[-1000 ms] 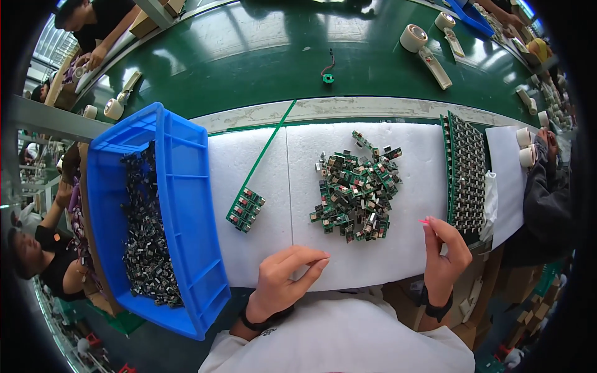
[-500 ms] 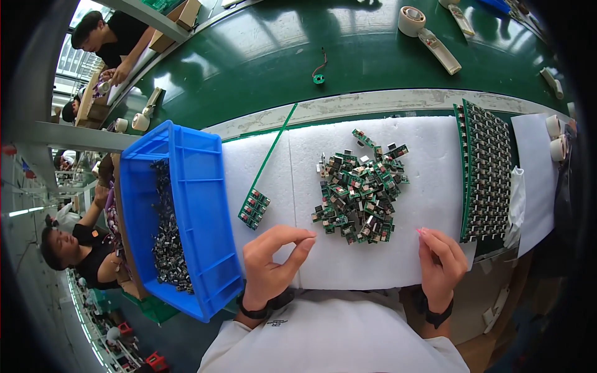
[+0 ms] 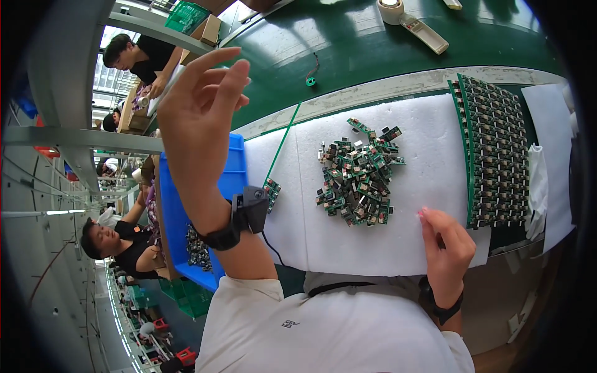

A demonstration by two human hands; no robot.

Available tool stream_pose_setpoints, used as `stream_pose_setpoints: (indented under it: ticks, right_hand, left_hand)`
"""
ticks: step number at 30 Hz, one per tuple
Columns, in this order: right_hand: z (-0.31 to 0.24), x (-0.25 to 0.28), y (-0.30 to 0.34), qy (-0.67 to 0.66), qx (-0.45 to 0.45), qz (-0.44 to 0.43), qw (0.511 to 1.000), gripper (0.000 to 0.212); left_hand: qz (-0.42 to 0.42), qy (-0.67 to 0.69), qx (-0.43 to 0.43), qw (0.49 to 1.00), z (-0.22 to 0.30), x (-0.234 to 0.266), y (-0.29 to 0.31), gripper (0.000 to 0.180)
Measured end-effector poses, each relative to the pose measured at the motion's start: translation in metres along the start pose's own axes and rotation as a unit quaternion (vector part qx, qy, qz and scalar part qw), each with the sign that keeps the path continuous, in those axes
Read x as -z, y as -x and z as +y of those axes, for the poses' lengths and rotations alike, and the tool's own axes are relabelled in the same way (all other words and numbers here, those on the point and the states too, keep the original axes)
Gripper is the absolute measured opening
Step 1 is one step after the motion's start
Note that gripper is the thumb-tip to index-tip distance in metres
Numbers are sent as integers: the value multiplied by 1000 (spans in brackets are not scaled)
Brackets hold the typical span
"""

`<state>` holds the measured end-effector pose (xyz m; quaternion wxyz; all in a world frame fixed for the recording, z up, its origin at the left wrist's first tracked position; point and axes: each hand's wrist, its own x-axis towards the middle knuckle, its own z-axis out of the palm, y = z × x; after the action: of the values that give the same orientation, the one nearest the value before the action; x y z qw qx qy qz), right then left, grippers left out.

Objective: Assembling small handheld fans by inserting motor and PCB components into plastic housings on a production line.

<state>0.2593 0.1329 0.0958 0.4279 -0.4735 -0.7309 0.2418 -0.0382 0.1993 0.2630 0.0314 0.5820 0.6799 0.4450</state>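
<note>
My left hand [image 3: 202, 105] is raised high over the blue plastic bin [image 3: 233, 165], its fingers loosely spread and nothing seen in them. A black band with a small box and cable circles that wrist. Near the right side of the white foam sheet [image 3: 429, 137], my right hand [image 3: 449, 239] has thumb and forefinger pinched. Something pinkish shows at the tips, too small to name. Between the hands lies a heap of small green circuit boards [image 3: 357, 177] with metal connectors. Left of the heap, a short strip of boards [image 3: 272, 191] is partly hidden by my left wrist.
A thin green strip [image 3: 286, 137] slants across the foam. Large panels of joined circuit boards [image 3: 494, 155] stand at the right, beside a white glove [image 3: 536, 193]. The bin holds many small dark parts [image 3: 199, 252]. Two people sit at the left, beyond the bin.
My left hand has gone from beside the heap up and left, over the bin, and its fingers have spread. My right hand stays pinched at the right. The whole view has shifted slightly.
</note>
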Motion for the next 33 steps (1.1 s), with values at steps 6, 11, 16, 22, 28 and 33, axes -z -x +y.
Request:
stream_pose_setpoints:
  ticks: [6, 11, 16, 22, 28, 33]
  right_hand:
    - [9, 15, 6, -9, -1, 12, 1000, 19]
    - [20, 18, 5, -10, 16, 17, 1000, 20]
    - [23, 21, 3, -11, 22, 17, 1000, 21]
    - [25, 21, -2, -6, 36, 32, 999, 21]
    - [23, 22, -4, -5, 22, 21, 1000, 21]
    - [22, 17, -5, -2, 18, 31, 999, 20]
  left_hand:
    - [-208, -175, 80, 959, -42, -36, -38, 28]
    - [-247, -221, 65, 941, -72, -71, -61, 29]
    - [-333, -326, 81, 881, -115, -99, -78, 32]
    - [-374, -350, 129, 849, -137, -106, -73, 28]
    - [-349, -313, 106, 877, -147, -95, -68, 64]
    - [-276, -302, 85, 908, -108, -90, -72, 110]
